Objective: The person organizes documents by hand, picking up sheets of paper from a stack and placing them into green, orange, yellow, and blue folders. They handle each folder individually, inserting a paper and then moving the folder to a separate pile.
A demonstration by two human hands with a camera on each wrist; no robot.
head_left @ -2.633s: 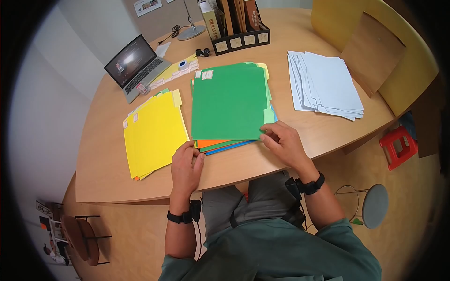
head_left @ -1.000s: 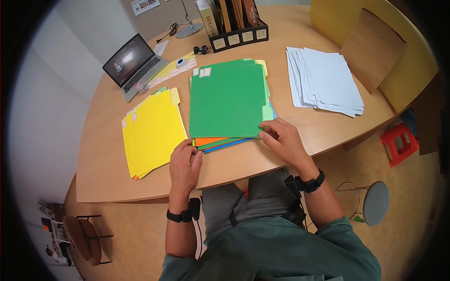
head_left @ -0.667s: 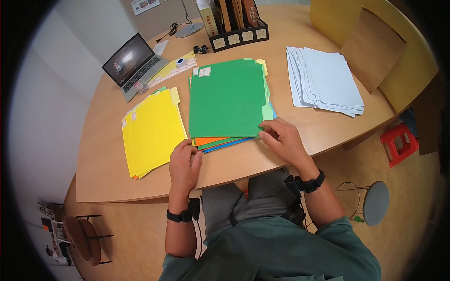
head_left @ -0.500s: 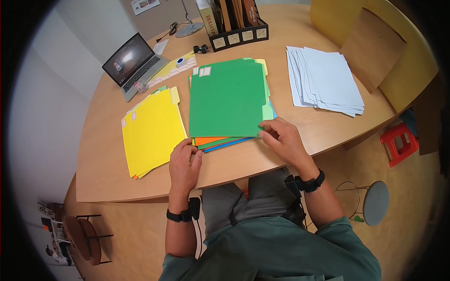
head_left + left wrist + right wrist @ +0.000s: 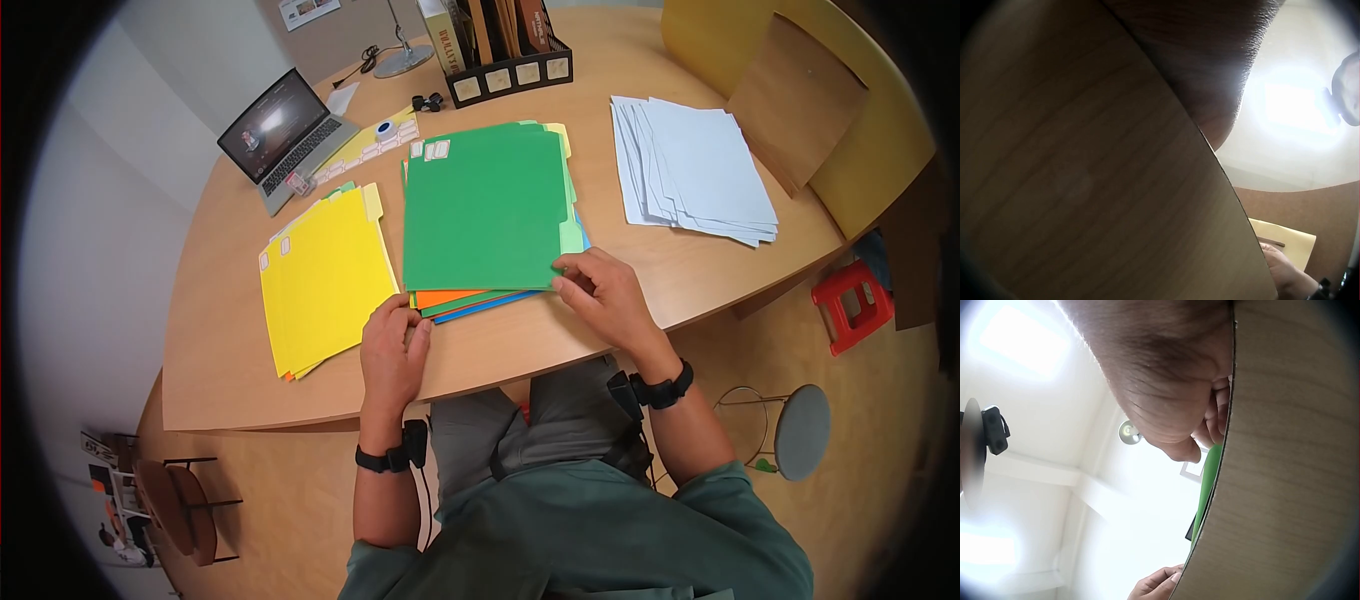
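Note:
In the head view a stack of folders lies before me, topped by a green folder (image 5: 485, 215) with small white labels at its upper left. Orange, green and blue folder edges show under its near side. My left hand (image 5: 393, 350) rests on the table, fingertips at the stack's near left corner. My right hand (image 5: 605, 300) lies at the near right corner, fingers loosely bent, index fingertip at the green folder's edge and thumb just below. To the left is a second stack, with a yellow folder (image 5: 328, 285) on top. The right wrist view shows the right hand's fingers beside the green edge.
White sheets (image 5: 695, 170) lie in a loose pile at the right. Behind the folders are a laptop (image 5: 285, 135), a strip of labels (image 5: 365, 155), a tape roll (image 5: 386, 130) and a black file rack (image 5: 510, 80). The table's front edge (image 5: 510, 380) curves close to my lap.
The head view has shifted slightly, so the scene sits a little higher. Both hands and both folder stacks keep their places.

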